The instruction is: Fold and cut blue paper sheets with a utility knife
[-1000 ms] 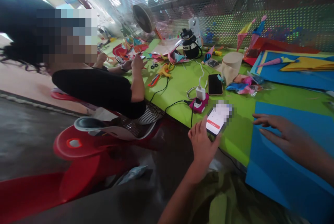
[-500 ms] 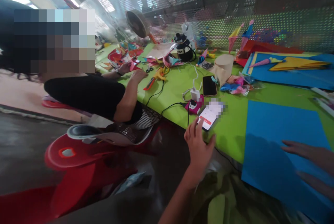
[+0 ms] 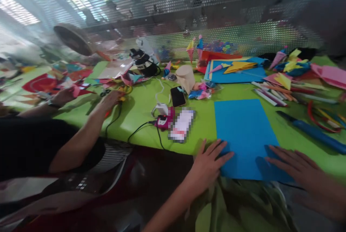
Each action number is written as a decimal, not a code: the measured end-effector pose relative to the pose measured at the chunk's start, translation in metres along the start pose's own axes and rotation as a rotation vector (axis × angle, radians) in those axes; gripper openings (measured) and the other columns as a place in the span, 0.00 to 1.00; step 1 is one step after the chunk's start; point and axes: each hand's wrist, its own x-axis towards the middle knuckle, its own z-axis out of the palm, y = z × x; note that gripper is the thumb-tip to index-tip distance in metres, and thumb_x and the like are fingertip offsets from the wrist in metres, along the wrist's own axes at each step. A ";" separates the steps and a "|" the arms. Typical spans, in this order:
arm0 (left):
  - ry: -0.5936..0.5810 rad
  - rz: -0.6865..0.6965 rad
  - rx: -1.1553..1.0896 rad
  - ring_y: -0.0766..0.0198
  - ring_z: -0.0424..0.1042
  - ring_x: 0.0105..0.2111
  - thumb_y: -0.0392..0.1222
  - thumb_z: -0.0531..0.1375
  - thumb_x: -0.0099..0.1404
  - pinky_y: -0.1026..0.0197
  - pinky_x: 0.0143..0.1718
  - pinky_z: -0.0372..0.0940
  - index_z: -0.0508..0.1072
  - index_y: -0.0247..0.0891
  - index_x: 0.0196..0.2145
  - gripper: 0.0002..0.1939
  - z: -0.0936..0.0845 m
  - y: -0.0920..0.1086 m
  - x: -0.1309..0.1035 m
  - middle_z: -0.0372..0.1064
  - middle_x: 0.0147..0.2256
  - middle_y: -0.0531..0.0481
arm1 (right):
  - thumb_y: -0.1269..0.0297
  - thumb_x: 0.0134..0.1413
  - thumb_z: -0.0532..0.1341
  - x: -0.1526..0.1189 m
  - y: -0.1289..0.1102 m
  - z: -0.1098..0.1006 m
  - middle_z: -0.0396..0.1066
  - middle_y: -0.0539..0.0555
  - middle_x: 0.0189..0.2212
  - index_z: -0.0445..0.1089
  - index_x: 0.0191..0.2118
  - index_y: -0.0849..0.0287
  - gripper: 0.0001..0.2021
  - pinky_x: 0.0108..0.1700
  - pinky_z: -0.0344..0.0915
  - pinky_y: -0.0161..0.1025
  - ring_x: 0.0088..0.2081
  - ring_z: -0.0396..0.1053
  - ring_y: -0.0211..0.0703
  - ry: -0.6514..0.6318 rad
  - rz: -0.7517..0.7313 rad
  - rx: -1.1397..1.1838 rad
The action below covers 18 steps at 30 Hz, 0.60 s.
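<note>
A blue sheet of paper [image 3: 243,127] lies flat at the front of the green table, its near edge reaching the table's edge. My left hand [image 3: 212,160] is at the sheet's lower left side, fingers spread, fingertips over its border. On the opposite side, my right hand [image 3: 294,163] has its fingers stretched out over the sheet's lower right edge. Neither hand holds anything. Left of the paper, a phone with a lit screen [image 3: 182,125] lies beside a magenta power socket [image 3: 164,119] with a white charger [image 3: 161,108] plugged in.
A dark phone [image 3: 177,96] and a beige paper roll [image 3: 185,77] stand farther back. Stacked coloured sheets [image 3: 238,75] lie behind the blue paper. To the right are pencils [image 3: 278,93] and a blue-handled tool [image 3: 313,131]. At left, a co-worker's hand [image 3: 109,100] reaches toward a yellow tool.
The view has swung right. My left hand has moved from beside the lit phone to the blue sheet's left edge. The co-worker's near hand has moved to the yellow tool.
</note>
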 end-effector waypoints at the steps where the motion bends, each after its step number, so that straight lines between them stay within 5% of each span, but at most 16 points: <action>1: 0.020 0.010 -0.010 0.48 0.55 0.75 0.26 0.59 0.67 0.28 0.75 0.43 0.68 0.53 0.69 0.37 0.001 -0.001 0.003 0.58 0.74 0.47 | 0.62 0.36 0.72 -0.002 0.001 -0.001 0.58 0.36 0.73 0.54 0.67 0.06 0.54 0.71 0.58 0.72 0.72 0.58 0.70 -0.045 -0.015 -0.023; 5: 0.129 0.031 -0.163 0.52 0.69 0.68 0.30 0.62 0.70 0.32 0.75 0.48 0.77 0.54 0.60 0.26 -0.001 -0.004 0.008 0.76 0.62 0.48 | 0.57 0.49 0.71 -0.009 0.003 -0.010 0.57 0.41 0.75 0.48 0.72 0.11 0.50 0.72 0.56 0.71 0.74 0.54 0.66 -0.036 -0.035 -0.006; 11: 0.244 -0.046 -0.610 0.57 0.83 0.47 0.39 0.57 0.77 0.49 0.62 0.70 0.81 0.48 0.49 0.13 -0.007 0.002 0.012 0.84 0.45 0.49 | 0.53 0.58 0.69 -0.002 -0.006 -0.025 0.71 0.43 0.67 0.64 0.67 0.16 0.34 0.67 0.68 0.59 0.69 0.67 0.62 0.129 -0.006 0.325; 13: 0.273 -0.165 -0.663 0.58 0.82 0.37 0.44 0.55 0.79 0.57 0.44 0.75 0.80 0.44 0.47 0.13 -0.006 0.004 0.015 0.83 0.37 0.49 | 0.51 0.59 0.68 0.006 -0.010 -0.024 0.77 0.44 0.61 0.75 0.59 0.21 0.23 0.65 0.71 0.60 0.64 0.73 0.65 0.143 0.032 0.373; 15: 0.295 -0.301 -0.674 0.60 0.76 0.29 0.48 0.53 0.79 0.61 0.31 0.68 0.79 0.42 0.44 0.15 -0.005 0.006 0.019 0.78 0.30 0.50 | 0.47 0.61 0.65 0.015 -0.013 -0.022 0.84 0.48 0.51 0.83 0.47 0.31 0.11 0.57 0.78 0.61 0.54 0.80 0.67 0.145 0.071 0.376; 18: 0.304 -0.418 -0.661 0.61 0.71 0.26 0.52 0.53 0.79 0.61 0.29 0.62 0.73 0.41 0.36 0.17 -0.004 0.007 0.028 0.71 0.27 0.52 | 0.42 0.64 0.60 0.024 -0.013 -0.018 0.84 0.51 0.32 0.81 0.29 0.43 0.19 0.37 0.82 0.58 0.34 0.82 0.64 0.171 0.154 0.288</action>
